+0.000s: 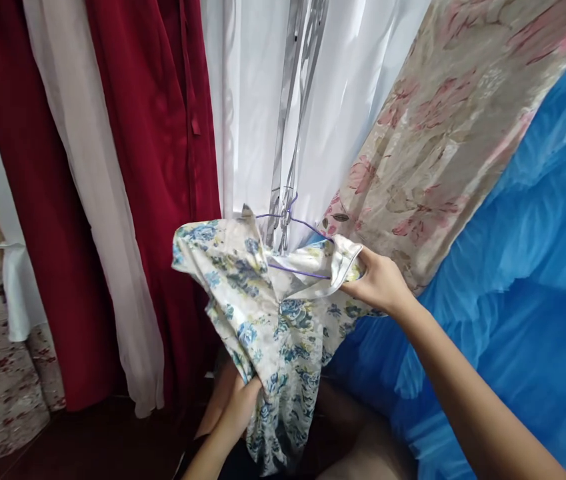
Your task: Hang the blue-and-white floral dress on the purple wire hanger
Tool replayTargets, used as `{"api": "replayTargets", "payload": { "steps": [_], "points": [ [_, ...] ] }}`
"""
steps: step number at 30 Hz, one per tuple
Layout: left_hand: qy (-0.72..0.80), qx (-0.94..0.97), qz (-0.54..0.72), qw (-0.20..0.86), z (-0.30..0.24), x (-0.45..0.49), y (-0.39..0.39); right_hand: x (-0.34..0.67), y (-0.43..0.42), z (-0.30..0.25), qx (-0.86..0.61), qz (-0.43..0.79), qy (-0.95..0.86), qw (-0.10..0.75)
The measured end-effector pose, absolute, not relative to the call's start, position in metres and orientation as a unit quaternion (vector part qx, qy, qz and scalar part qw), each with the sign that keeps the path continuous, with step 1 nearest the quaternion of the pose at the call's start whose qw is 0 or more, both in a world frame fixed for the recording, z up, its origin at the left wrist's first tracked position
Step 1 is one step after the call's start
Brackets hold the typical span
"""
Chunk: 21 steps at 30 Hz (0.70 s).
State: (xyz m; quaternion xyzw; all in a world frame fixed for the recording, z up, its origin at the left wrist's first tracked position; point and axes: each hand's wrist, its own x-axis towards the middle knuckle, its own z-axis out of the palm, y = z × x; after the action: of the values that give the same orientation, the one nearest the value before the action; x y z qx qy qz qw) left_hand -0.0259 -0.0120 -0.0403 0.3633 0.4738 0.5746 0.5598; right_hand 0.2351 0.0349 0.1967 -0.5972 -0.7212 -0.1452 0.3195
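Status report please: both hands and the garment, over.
Right hand grips floral dress at shoulder. Left hand grips its skirt. Dress on purple hanger; blue tulle crowds right.

The right hand (377, 283) pinches the shoulder of a blue-flowered dress (267, 313) on a purple hanger (295, 223), while the left hand (240, 407) grips its skirt, among red (163, 133), white (343, 87) and blue garments (537, 267).

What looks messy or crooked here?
The white satin dress with blue flowers sits askew on its thin purple wire hanger, bunched and crumpled. The right hand pinches one folded-over shoulder; the left hand grips the fabric lower down.
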Motion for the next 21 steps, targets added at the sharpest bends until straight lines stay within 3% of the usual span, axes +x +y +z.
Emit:
{"api": "replayTargets", "payload": {
  "steps": [3,5,8,11,15,21],
  "points": [
    [0.482,0.363,0.557,0.571,-0.066,-0.014,-0.036,0.241,0.028,0.182,-0.588,-0.146,-0.738,0.297],
    [0.483,0.359,0.542,0.586,-0.082,-0.007,-0.051,0.238,0.025,0.165,-0.569,-0.17,-0.735,0.327],
    [0.502,0.34,0.512,0.608,-0.1,-0.002,-0.065,0.216,0.014,0.129,-0.51,-0.153,-0.708,0.464],
    [0.515,0.348,0.508,0.597,-0.114,-0.004,-0.069,0.18,0.0,0.081,-0.498,0.032,-0.641,0.583],
    [0.536,0.379,0.51,0.556,-0.125,-0.014,-0.066,0.139,-0.004,0.034,-0.547,0.265,-0.657,0.447],
    [0.556,0.399,0.515,0.517,-0.125,-0.039,-0.065,0.127,0.001,0.031,-0.53,0.3,-0.66,0.44]
  ]
}}
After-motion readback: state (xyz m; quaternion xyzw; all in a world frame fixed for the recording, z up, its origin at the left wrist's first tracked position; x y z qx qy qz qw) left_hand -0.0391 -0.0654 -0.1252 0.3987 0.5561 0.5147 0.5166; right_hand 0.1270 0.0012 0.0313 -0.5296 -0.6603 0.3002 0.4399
